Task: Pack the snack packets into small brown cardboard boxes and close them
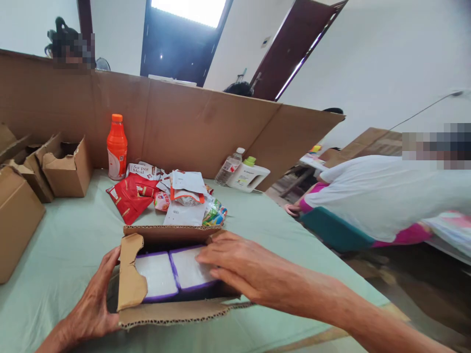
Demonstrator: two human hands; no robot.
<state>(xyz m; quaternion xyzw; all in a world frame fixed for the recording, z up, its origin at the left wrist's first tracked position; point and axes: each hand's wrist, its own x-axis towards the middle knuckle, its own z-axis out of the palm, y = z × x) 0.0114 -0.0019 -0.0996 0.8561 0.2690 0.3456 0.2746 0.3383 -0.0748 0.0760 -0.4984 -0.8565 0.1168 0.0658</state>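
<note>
An open cardboard box lies on the green cloth in front of me, with a notched flap at its left end. Inside are two white packs with purple edges, the left pack beside the right pack. My left hand grips the box's left end, thumb low and fingers along the outer side. Over the right end, my right hand reaches in with its fingers stretched out, the tips touching the right pack. Part of that pack and of the box's right end is hidden beneath this hand.
Several snack pouches are heaped behind the box. An orange bottle, a clear bottle and a white jug stand near a cardboard partition. More cardboard boxes are at left. A person leans at right.
</note>
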